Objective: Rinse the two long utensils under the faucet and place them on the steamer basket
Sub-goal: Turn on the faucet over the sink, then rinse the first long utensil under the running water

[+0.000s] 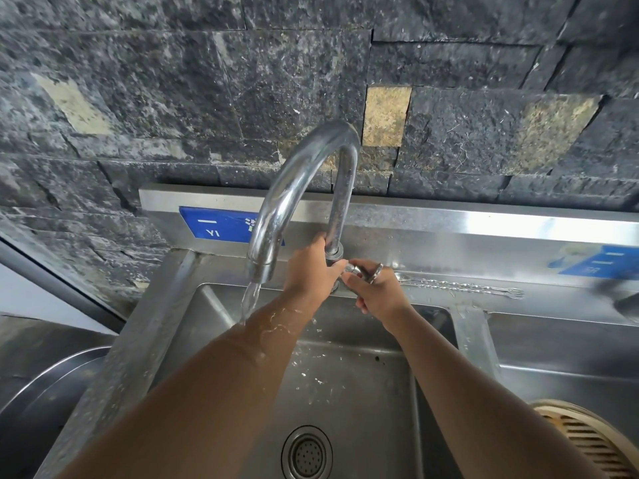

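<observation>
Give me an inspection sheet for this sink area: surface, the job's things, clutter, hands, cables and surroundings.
Surface: stainless sink, wet, drops in the basin; drain strainer uncovered.
Job's things: long utensils lie on the back ledge to the right of the hands, away from the water; faucet running, stream hitting the left forearm; steamer basket at lower right, partly out of frame.
Clutter: round metal vessel at left; blurred dark object at right, cannot tell what.
Hands: left hand grips the faucet stem; right hand grips the tap handle.
Cables: nothing seen.
Surroundings: dark stone wall; blue labels on the backsplash.
</observation>
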A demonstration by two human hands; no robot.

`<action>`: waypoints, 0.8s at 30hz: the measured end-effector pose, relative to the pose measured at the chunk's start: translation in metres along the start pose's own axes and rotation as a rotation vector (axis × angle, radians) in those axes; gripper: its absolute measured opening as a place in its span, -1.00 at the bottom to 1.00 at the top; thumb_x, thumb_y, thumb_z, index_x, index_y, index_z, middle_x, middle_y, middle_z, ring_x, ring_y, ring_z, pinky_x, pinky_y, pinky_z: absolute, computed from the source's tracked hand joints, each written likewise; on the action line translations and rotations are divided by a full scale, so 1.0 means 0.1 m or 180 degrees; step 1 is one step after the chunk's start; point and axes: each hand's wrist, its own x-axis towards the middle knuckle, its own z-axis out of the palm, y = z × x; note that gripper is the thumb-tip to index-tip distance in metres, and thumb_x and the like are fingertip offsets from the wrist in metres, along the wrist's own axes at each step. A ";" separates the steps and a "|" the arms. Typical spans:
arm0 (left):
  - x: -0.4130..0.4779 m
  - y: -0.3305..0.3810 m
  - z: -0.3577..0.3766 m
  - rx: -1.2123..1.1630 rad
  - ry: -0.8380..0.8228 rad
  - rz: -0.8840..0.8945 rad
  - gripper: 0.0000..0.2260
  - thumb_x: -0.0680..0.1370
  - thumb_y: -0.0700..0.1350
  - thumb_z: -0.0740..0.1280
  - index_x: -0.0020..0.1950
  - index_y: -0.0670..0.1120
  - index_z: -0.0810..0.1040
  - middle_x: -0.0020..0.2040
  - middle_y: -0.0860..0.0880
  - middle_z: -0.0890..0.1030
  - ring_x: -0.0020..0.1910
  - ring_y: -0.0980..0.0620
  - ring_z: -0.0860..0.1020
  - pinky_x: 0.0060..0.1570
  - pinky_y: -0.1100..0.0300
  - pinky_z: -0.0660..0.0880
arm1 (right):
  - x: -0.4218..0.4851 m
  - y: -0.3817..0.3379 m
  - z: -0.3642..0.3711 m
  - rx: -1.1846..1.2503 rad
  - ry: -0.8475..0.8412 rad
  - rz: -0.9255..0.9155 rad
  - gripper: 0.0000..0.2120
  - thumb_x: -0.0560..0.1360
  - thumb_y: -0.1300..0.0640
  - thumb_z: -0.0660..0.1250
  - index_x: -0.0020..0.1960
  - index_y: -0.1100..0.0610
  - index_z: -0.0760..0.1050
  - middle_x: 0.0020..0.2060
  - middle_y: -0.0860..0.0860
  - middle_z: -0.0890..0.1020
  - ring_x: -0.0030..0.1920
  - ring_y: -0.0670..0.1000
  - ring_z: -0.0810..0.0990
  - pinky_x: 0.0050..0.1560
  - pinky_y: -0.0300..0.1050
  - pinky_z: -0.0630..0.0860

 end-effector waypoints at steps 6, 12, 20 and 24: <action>0.01 -0.01 0.00 0.0015 -0.0045 -0.0011 -0.68 0.44 0.03 0.51 0.09 -0.03 0.51 -0.19 0.09 0.60 -0.26 0.06 0.52 -0.25 0.23 0.39 | -0.01 -0.03 -0.01 -0.0029 -0.0007 0.0032 -0.77 0.54 0.12 0.41 0.19 0.02 0.59 -0.43 -0.10 0.62 -0.56 -0.05 0.47 -0.55 -0.19 0.43; -0.04 0.06 -0.02 -0.0346 -0.0270 -0.0372 -0.69 0.47 -0.05 0.48 0.15 -0.06 0.49 -0.13 0.08 0.59 -0.19 0.07 0.55 -0.18 0.21 0.42 | -0.04 -0.14 -0.04 0.0124 -0.0127 0.0590 -0.47 0.49 0.16 0.48 0.41 0.11 0.41 -0.20 0.06 0.65 -0.42 -0.02 0.62 -0.35 -0.10 0.65; -0.42 0.14 0.08 -0.0936 -0.0111 -0.0779 -0.61 0.47 -0.30 0.41 0.27 -0.15 0.46 0.13 -0.10 0.60 0.08 -0.05 0.59 0.01 0.18 0.48 | -0.34 -0.19 -0.54 0.0339 -0.0342 0.0889 -0.42 0.47 0.47 0.38 0.42 0.21 0.31 0.09 0.32 0.58 -0.21 0.13 0.62 -0.08 0.07 0.68; -0.60 0.25 0.24 -0.1177 0.0032 -0.1168 -0.59 0.48 -0.30 0.34 0.33 -0.18 0.44 0.14 -0.19 0.59 0.11 -0.19 0.57 0.14 -0.13 0.51 | -0.38 -0.11 -0.87 -0.0283 -0.0120 0.0802 -0.62 0.52 0.39 0.37 0.32 0.27 0.44 0.10 0.32 0.62 -0.27 0.11 0.60 -0.10 0.06 0.63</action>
